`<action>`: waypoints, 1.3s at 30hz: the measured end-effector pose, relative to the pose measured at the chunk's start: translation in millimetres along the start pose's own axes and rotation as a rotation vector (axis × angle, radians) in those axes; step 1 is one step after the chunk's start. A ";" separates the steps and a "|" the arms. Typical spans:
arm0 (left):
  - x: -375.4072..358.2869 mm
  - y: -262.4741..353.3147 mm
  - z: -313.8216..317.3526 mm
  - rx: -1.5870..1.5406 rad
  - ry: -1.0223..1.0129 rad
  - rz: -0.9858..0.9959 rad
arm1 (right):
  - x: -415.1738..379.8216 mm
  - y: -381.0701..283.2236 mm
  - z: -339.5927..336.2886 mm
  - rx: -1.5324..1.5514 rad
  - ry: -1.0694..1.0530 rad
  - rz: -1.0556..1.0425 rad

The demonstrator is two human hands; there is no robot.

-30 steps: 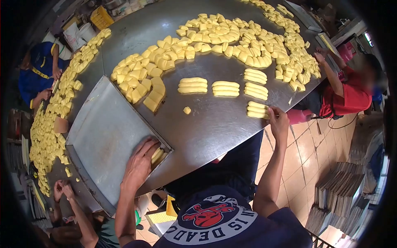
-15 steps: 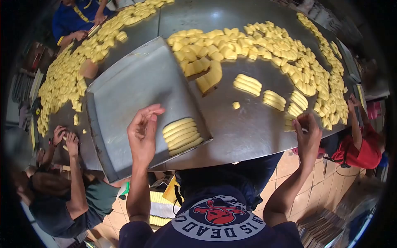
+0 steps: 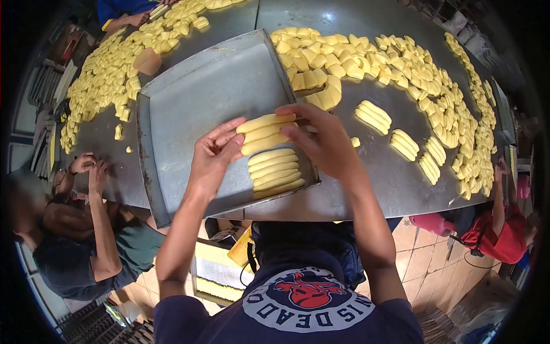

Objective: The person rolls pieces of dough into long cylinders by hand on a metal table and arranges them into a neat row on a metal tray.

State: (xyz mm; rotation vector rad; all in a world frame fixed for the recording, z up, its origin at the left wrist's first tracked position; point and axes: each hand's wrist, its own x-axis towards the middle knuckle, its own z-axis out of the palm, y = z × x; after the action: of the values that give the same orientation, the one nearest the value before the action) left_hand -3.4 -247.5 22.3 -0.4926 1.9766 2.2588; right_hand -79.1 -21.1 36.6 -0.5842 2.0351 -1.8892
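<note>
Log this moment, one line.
left hand: gripping dough strips, left ends | right hand: gripping right ends | tray: more strips lying inside

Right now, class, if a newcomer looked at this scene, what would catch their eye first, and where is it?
Probably the yellow dough strips held between the left hand and right hand at mid-view, above the metal tray, where a row of strips lies by the near right corner. Next, perhaps, the mass of dough pieces curving along the table beyond, then the red emblem on the dark shirt at the bottom.
</note>
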 end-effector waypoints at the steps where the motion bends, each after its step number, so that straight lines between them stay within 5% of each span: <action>1: 5.5 -2.8 -4.1 0.034 0.016 -0.026 | 2.9 6.4 6.4 -0.221 -0.010 -0.085; 6: 28.4 -32.7 -17.0 0.218 -0.030 -0.022 | 8.0 35.5 32.9 -0.750 -0.002 -0.286; 14: 26.0 -49.4 -18.5 0.199 -0.129 -0.059 | 5.4 37.6 38.7 -1.026 -0.144 -0.058; 17: 21.7 -44.3 -12.8 0.345 -0.129 0.020 | 6.9 35.6 42.3 -1.178 -0.189 -0.027; 19: 12.6 -33.3 -6.2 0.874 -0.046 0.156 | 5.2 38.9 47.1 -1.258 -0.131 -0.103; 20: 12.6 -37.2 -6.9 0.874 -0.048 0.160 | 4.4 39.8 47.7 -1.332 -0.071 -0.184; 22: 13.8 -46.1 -9.0 0.467 -0.104 0.017 | 1.9 37.5 44.9 -1.302 -0.127 -0.123; 25: 10.3 -49.0 -8.5 0.324 -0.030 0.079 | -9.3 36.6 37.8 -1.232 -0.149 -0.147; 28: 2.8 -48.2 -13.9 0.621 -0.014 0.134 | -14.7 31.0 40.5 -1.072 -0.090 -0.283; 31: 5.6 -53.5 -11.7 0.475 -0.196 -0.047 | -8.6 38.5 46.7 -0.916 -0.162 -0.270; 39: 6.6 -61.0 -13.5 0.414 -0.232 0.024 | -6.1 64.8 66.7 -0.967 -0.153 -0.210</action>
State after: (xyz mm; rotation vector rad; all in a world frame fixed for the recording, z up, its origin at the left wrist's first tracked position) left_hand 10.1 -252.4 -39.0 -0.1549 2.2416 1.7462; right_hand -47.4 -72.9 -34.1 -1.1393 2.7702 -0.7698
